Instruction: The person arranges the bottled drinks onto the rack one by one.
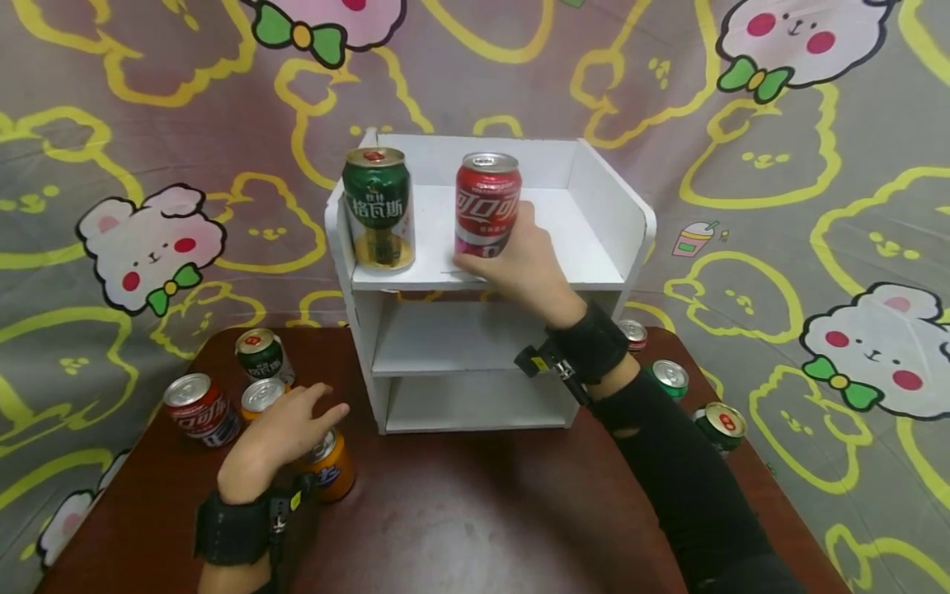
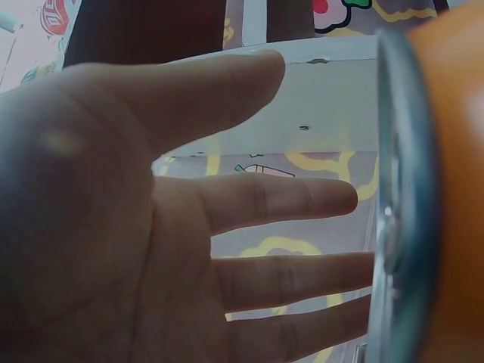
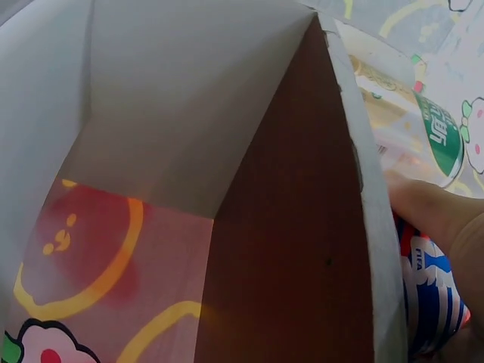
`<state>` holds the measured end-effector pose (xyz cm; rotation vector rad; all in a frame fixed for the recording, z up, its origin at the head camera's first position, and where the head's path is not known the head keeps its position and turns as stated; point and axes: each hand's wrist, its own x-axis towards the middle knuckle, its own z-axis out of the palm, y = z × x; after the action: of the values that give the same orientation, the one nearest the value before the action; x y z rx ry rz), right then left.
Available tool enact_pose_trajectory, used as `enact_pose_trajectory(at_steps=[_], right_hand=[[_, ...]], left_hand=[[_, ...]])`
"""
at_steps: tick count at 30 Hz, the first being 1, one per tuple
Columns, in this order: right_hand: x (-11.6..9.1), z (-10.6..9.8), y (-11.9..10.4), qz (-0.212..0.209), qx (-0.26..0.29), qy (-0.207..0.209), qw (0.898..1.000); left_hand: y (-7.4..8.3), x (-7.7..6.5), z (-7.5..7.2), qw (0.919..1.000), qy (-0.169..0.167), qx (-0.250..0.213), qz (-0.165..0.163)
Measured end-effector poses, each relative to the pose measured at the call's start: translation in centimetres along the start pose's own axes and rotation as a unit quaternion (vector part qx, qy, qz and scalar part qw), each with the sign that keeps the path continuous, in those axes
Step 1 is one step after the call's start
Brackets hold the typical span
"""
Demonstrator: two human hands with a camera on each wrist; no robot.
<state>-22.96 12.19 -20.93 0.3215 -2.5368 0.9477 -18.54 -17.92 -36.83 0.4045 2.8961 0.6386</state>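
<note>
My right hand (image 1: 538,264) grips a red cola can (image 1: 482,202) upright at the front of the white shelf unit's (image 1: 594,239) top level. Whether its base touches the board cannot be told. To its left on that level stands a green and gold can (image 1: 378,210), also visible in the right wrist view. Over the table's left side, my left hand (image 1: 285,429) is held with fingers extended and nothing in its palm. An orange can (image 1: 334,470) stands just beneath it, partly covered; the left wrist view shows an orange can (image 2: 461,189) close beside the fingers.
Left on the brown table (image 1: 460,511) are another red can (image 1: 202,410), a green can (image 1: 263,355) and a second orange can (image 1: 261,396). Several cans, including a dark green one (image 1: 721,425), line the right edge. A patterned cloth (image 1: 475,91) hangs behind.
</note>
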Motion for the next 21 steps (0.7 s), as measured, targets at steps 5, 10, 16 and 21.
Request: enact_pose_trajectory(at_steps=[5, 10, 16, 21], right_hand=[[0.0, 0.6, -0.1, 0.0, -0.007, 0.017, 1.0], [0.0, 0.9, 0.2, -0.005, -0.001, 0.014, 1.0], [0.4, -0.6, 0.9, 0.005, 0.038, -0.075, 0.996], [0.6, -1.3, 1.0, 0.012, 0.072, -0.115, 0.991]], left_hand=[[0.0, -0.1, 0.0, 1.0, -0.001, 0.003, -0.006], [-0.1, 0.0, 0.0, 1.0, 0.001, 0.006, -0.004], [-0.2, 0.0, 0.2, 1.0, -0.003, 0.0, -0.003], [-0.3, 0.0, 0.1, 1.0, 0.001, 0.004, 0.002]])
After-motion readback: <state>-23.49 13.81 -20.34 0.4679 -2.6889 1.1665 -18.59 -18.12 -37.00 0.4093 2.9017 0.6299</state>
